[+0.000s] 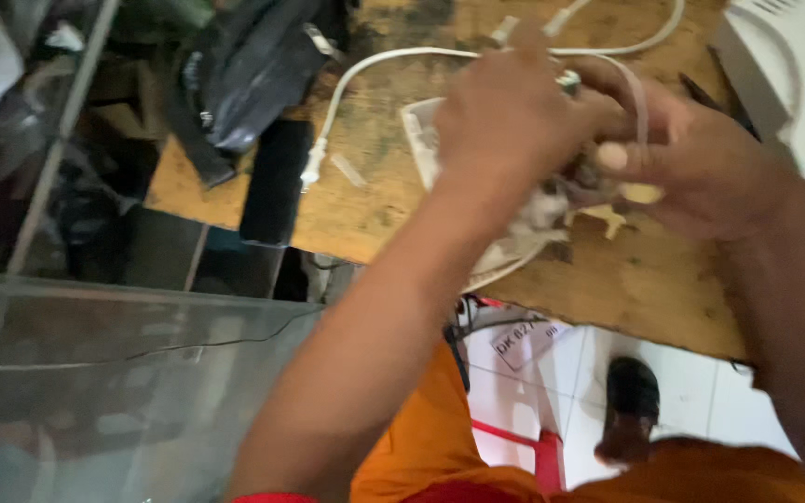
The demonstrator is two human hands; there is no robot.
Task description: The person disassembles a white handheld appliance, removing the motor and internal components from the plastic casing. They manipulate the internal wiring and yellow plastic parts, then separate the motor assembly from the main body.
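My left hand and my right hand meet over a worn wooden bench. Both close on a small pale part with wires held between the fingertips. Under the hands lies a white plastic housing, mostly hidden by them. A white cable loops from the hands to the left and ends in a small white plug lying on the bench. The picture is blurred, so the exact grip is unclear.
A black bag and a black flat bar lie at the bench's left edge. A white box stands at the right. A glass pane is at lower left. Below are my orange clothing, white floor tiles and a dark shoe.
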